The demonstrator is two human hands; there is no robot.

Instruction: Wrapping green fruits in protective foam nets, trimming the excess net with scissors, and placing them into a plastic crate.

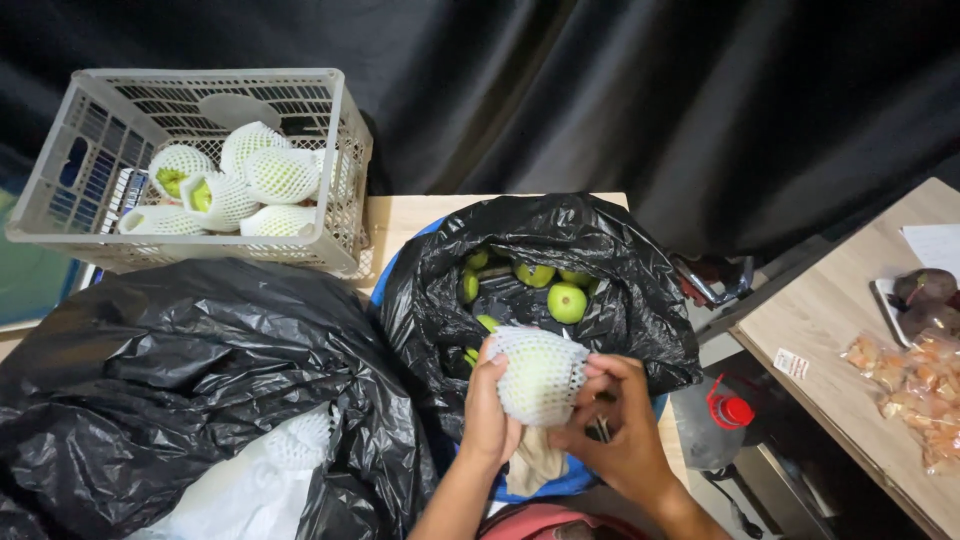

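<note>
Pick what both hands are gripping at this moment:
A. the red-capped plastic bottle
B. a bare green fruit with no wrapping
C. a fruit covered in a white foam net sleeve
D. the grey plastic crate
C: the left hand and right hand close around a fruit in a white foam net sleeve, held above the black bag of green fruits.
</note>
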